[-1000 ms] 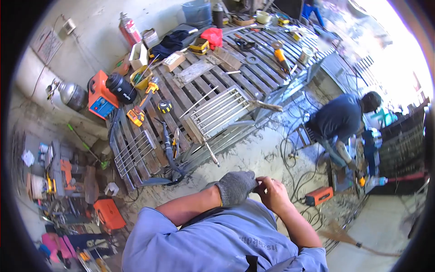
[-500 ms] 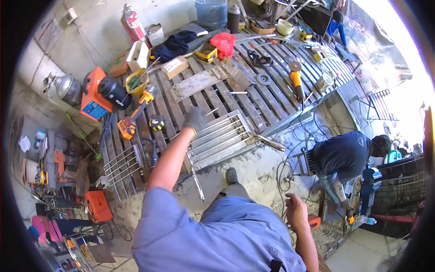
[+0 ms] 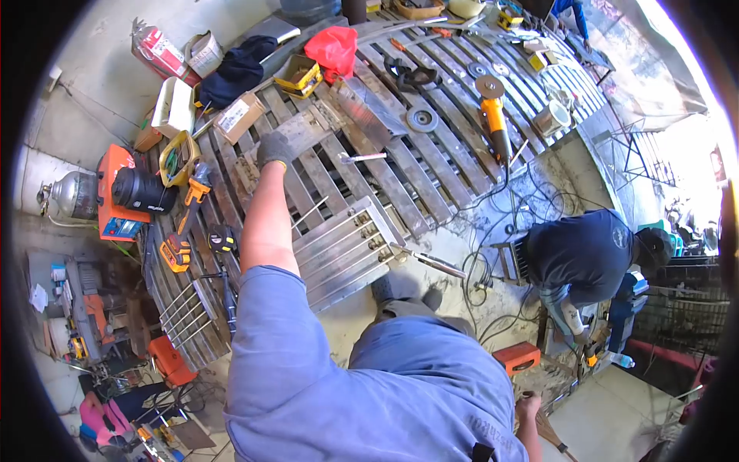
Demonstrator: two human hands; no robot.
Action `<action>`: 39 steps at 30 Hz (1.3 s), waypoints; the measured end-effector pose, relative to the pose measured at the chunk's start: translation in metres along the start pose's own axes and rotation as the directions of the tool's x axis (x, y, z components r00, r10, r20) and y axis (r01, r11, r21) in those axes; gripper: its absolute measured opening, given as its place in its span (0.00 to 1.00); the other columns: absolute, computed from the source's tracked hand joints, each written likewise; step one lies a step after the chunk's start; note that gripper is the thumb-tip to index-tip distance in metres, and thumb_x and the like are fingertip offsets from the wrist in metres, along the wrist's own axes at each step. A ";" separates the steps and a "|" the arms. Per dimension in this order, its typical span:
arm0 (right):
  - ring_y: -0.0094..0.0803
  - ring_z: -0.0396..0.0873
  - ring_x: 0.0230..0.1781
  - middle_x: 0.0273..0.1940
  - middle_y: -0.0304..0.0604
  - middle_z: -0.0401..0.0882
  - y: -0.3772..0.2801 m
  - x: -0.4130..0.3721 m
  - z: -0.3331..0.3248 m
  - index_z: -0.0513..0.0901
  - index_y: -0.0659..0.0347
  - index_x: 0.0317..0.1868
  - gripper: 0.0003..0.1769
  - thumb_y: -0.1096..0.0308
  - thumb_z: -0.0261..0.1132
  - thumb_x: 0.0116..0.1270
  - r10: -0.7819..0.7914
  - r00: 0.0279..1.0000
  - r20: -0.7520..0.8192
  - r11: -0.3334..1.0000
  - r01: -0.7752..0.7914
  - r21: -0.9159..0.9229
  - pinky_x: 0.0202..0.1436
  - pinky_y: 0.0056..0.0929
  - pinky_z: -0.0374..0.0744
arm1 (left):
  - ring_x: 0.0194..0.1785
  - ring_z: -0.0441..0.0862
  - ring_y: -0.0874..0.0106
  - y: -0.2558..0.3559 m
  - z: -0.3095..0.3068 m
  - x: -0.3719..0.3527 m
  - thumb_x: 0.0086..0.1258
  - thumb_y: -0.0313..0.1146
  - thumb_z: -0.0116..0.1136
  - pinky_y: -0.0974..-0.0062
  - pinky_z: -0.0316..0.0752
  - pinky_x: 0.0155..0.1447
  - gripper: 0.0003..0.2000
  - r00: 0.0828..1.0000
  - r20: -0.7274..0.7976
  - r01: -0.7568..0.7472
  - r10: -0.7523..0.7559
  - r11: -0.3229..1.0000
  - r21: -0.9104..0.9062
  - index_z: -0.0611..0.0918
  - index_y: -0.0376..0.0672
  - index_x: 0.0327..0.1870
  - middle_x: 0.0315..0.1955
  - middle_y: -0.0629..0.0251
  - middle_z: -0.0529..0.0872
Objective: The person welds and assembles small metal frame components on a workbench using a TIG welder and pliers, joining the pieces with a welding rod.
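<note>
My left hand (image 3: 273, 148), in a grey glove, reaches over the slatted metal bench beside a flat worn board (image 3: 304, 132). Its fingers are bunched at the far side, and whether they grip anything is hidden. Nearer to me lies a welded metal grate (image 3: 339, 250) of parallel bars, with a thin rod (image 3: 310, 212) by its far edge. Locking pliers (image 3: 431, 260) are at the grate's right corner. My right hand (image 3: 528, 403) is bare and low at my right side. Its fingers are curled, with nothing visible in them.
Left on the bench are a cordless tool (image 3: 185, 219), a tape measure (image 3: 222, 239) and a smaller grate (image 3: 185, 316). An angle grinder (image 3: 494, 119) lies at the right. Cables (image 3: 493, 269) cross the floor near a crouching person (image 3: 577, 254). An orange case (image 3: 516, 357) sits behind me.
My left hand has moved farther over the bench, from near the grate to the worn board. My right hand has dropped lower and back. The view has shifted forward with my body.
</note>
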State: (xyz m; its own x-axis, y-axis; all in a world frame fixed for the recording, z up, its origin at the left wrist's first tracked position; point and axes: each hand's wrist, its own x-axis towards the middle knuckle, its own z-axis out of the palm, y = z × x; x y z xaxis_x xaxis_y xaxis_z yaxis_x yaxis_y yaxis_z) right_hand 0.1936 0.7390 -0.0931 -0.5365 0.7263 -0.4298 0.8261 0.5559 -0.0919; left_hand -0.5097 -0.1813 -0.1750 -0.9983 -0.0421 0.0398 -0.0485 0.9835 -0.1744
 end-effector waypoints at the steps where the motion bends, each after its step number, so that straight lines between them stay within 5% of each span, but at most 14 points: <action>1: 0.47 0.94 0.40 0.38 0.57 0.93 -0.011 -0.001 -0.002 0.93 0.67 0.51 0.15 0.79 0.71 0.64 -0.047 0.999 0.021 0.995 0.049 -0.092 0.45 0.44 0.89 | 0.57 0.91 0.41 0.007 -0.029 -0.008 0.76 0.43 0.62 0.46 0.85 0.64 0.15 0.983 -0.018 0.172 -0.182 0.957 -0.235 0.95 0.43 0.47 0.51 0.43 0.94; 2: 0.50 0.94 0.47 0.42 0.60 0.94 -0.026 0.003 -0.002 0.93 0.66 0.51 0.14 0.78 0.71 0.65 0.035 0.997 0.075 0.999 -0.032 -0.044 0.52 0.46 0.88 | 0.57 0.91 0.40 0.009 -0.049 -0.016 0.77 0.43 0.61 0.47 0.85 0.64 0.16 0.930 0.001 0.328 -0.368 0.828 -0.454 0.94 0.42 0.47 0.52 0.43 0.94; 6: 0.54 0.94 0.54 0.48 0.63 0.95 -0.074 0.064 0.018 0.94 0.63 0.52 0.14 0.67 0.76 0.69 -0.127 0.979 0.157 0.991 0.117 0.071 0.61 0.48 0.87 | 0.57 0.89 0.37 0.027 -0.076 -0.054 0.81 0.48 0.59 0.46 0.83 0.62 0.20 0.845 -0.185 0.309 -0.502 0.740 -0.597 0.92 0.39 0.52 0.51 0.38 0.92; 7: 0.55 0.94 0.53 0.47 0.63 0.94 -0.084 0.088 0.024 0.95 0.63 0.51 0.16 0.62 0.78 0.68 -0.190 0.971 0.148 0.982 0.189 0.018 0.60 0.49 0.87 | 0.44 0.93 0.45 0.037 -0.078 -0.075 0.84 0.49 0.62 0.50 0.86 0.52 0.20 0.824 -0.241 0.219 -0.512 0.682 -0.698 0.92 0.39 0.44 0.39 0.46 0.95; 9: 0.57 0.95 0.51 0.44 0.63 0.95 -0.115 0.136 0.025 0.95 0.63 0.47 0.14 0.61 0.78 0.69 -0.388 0.905 0.173 0.921 0.389 0.028 0.58 0.51 0.88 | 0.33 0.91 0.65 0.077 -0.104 -0.132 0.88 0.49 0.61 0.64 0.84 0.41 0.19 0.798 0.221 0.217 -0.561 -0.075 -0.973 0.93 0.43 0.41 0.33 0.62 0.94; 10: 0.58 0.94 0.47 0.40 0.62 0.94 -0.139 0.149 0.022 0.95 0.63 0.43 0.12 0.61 0.77 0.71 -0.380 0.907 0.181 0.917 0.395 -0.056 0.56 0.53 0.88 | 0.29 0.86 0.81 0.106 -0.132 -0.168 0.90 0.46 0.60 0.76 0.78 0.34 0.18 0.770 0.271 0.218 -0.577 -0.162 -0.963 0.92 0.45 0.42 0.31 0.72 0.92; 13: 0.62 0.92 0.53 0.48 0.63 0.94 -0.208 0.191 0.008 0.95 0.62 0.50 0.14 0.61 0.77 0.72 -0.460 0.862 0.215 0.872 0.483 -0.073 0.60 0.57 0.87 | 0.33 0.86 0.79 0.160 -0.139 -0.271 0.91 0.47 0.62 0.77 0.79 0.39 0.17 0.858 0.329 0.243 -0.394 -0.252 -0.937 0.92 0.43 0.46 0.33 0.71 0.92; 15: 0.64 0.92 0.54 0.48 0.64 0.94 -0.243 0.223 0.009 0.94 0.62 0.52 0.14 0.62 0.76 0.73 -0.569 0.797 0.203 0.806 0.589 -0.051 0.60 0.57 0.86 | 0.34 0.86 0.79 0.206 -0.140 -0.326 0.90 0.49 0.65 0.77 0.79 0.40 0.18 0.800 0.448 0.306 -0.399 -0.371 -0.877 0.92 0.42 0.45 0.35 0.70 0.94; 22: 0.49 0.92 0.39 0.36 0.57 0.91 -0.377 0.253 0.008 0.92 0.66 0.52 0.16 0.64 0.78 0.69 -0.831 0.488 0.269 0.546 0.807 0.224 0.48 0.47 0.86 | 0.39 0.91 0.75 0.332 -0.160 -0.438 0.91 0.46 0.64 0.72 0.86 0.46 0.17 0.678 0.574 0.399 -0.459 -0.426 -0.812 0.91 0.41 0.45 0.36 0.66 0.94; 26: 0.47 0.94 0.46 0.48 0.53 0.95 -0.439 0.241 0.014 0.90 0.63 0.62 0.25 0.64 0.83 0.66 -0.899 0.216 0.380 0.318 0.919 0.231 0.55 0.44 0.89 | 0.41 0.92 0.73 0.375 -0.166 -0.482 0.93 0.43 0.61 0.71 0.88 0.47 0.15 0.672 0.528 0.330 -0.518 -0.429 -0.841 0.90 0.40 0.49 0.40 0.63 0.94; 30: 0.49 0.93 0.50 0.58 0.55 0.91 -0.483 0.205 0.015 0.89 0.62 0.65 0.28 0.65 0.84 0.66 -0.933 0.071 0.353 0.161 0.959 0.234 0.57 0.45 0.89 | 0.41 0.92 0.73 0.406 -0.201 -0.511 0.93 0.38 0.59 0.71 0.88 0.49 0.14 0.679 0.384 0.407 -0.626 -0.114 -0.906 0.90 0.36 0.53 0.41 0.62 0.95; 31: 0.50 0.93 0.51 0.59 0.56 0.91 -0.493 0.190 0.010 0.89 0.62 0.65 0.27 0.66 0.83 0.66 -0.923 0.055 0.382 0.159 0.956 0.247 0.58 0.45 0.89 | 0.42 0.95 0.63 0.411 -0.205 -0.516 0.88 0.36 0.63 0.64 0.87 0.50 0.12 0.684 0.311 0.413 -0.660 -0.002 -0.911 0.92 0.36 0.52 0.41 0.54 0.96; 34: 0.53 0.91 0.53 0.61 0.58 0.89 -0.511 0.141 -0.011 0.88 0.62 0.66 0.27 0.67 0.82 0.68 -0.898 -0.082 0.432 0.089 0.928 0.362 0.60 0.48 0.87 | 0.41 0.93 0.65 0.426 -0.225 -0.520 0.85 0.34 0.68 0.66 0.86 0.49 0.11 0.705 0.097 0.392 -0.703 0.271 -0.879 0.92 0.34 0.51 0.39 0.56 0.95; 39: 0.56 0.89 0.58 0.62 0.58 0.87 -0.527 0.082 -0.040 0.89 0.63 0.65 0.24 0.68 0.80 0.71 -0.828 -0.291 0.480 -0.053 0.892 0.450 0.63 0.49 0.86 | 0.43 0.92 0.51 0.431 -0.256 -0.489 0.78 0.36 0.73 0.59 0.86 0.51 0.09 0.656 0.034 0.390 -0.754 0.300 -0.871 0.93 0.39 0.47 0.39 0.52 0.94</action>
State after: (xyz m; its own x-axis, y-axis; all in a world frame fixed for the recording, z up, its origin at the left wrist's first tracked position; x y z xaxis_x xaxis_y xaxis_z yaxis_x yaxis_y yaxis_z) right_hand -0.2923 0.5220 -0.0436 -0.4454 -0.8654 -0.2297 -0.4446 0.4365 -0.7822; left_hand -0.0344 0.3081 -0.0182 -0.6190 -0.7755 0.1244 -0.3762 0.4317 0.8198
